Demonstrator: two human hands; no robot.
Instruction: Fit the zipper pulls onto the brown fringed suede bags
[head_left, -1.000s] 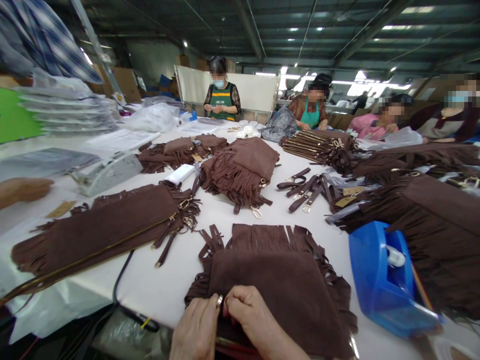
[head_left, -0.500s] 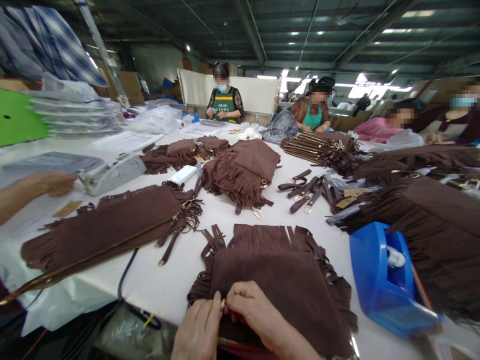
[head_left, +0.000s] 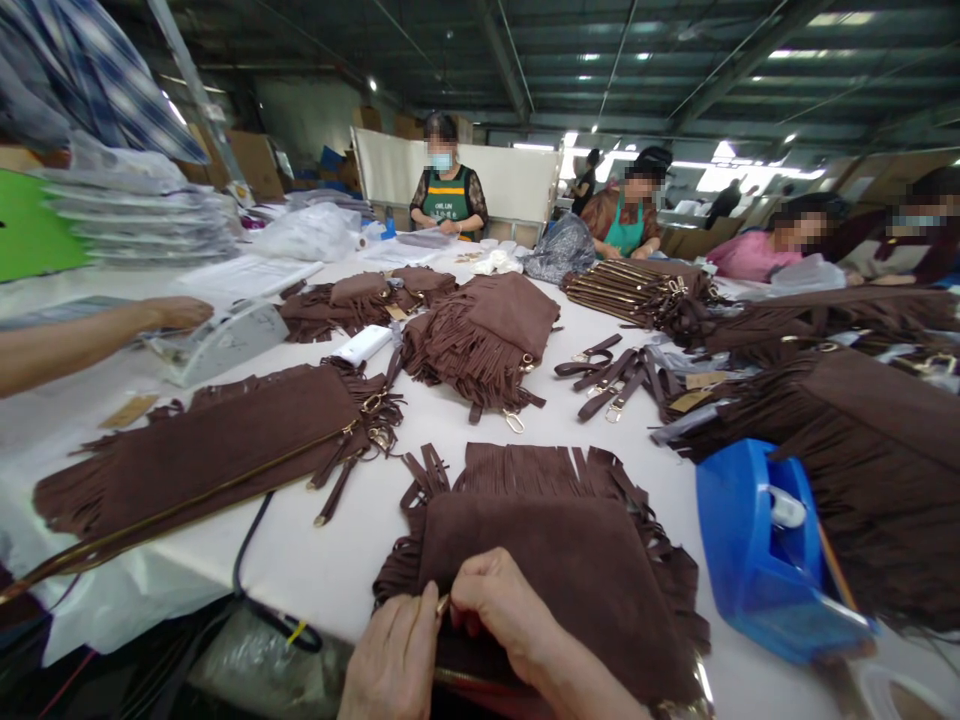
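Note:
A dark brown suede-like bag (head_left: 555, 560) with fringed edges lies flat at the table's near edge, its gold zipper along the side toward me. Over its near left corner my left hand (head_left: 394, 650) is closed, fingers together. My right hand (head_left: 502, 610) pinches from the other side, its fingertips meeting the left ones. Between them shows a small gold metal fitting (head_left: 442, 606), mostly covered by the fingers; its exact kind is hidden. Both hands touch the bag there.
A blue tape dispenser (head_left: 757, 560) stands right of the bag. Another fringed bag (head_left: 225, 440) lies left, a stack of fringed bags (head_left: 487, 335) ahead, and wrist straps (head_left: 611, 380) beyond. A co-worker's hand (head_left: 180, 312) reaches in at left beside a pale dispenser (head_left: 225, 340).
The co-worker's hand at left has moved right, toward the pale dispenser. My hands keep the same grip at the bag's corner, and the view has shifted slightly.

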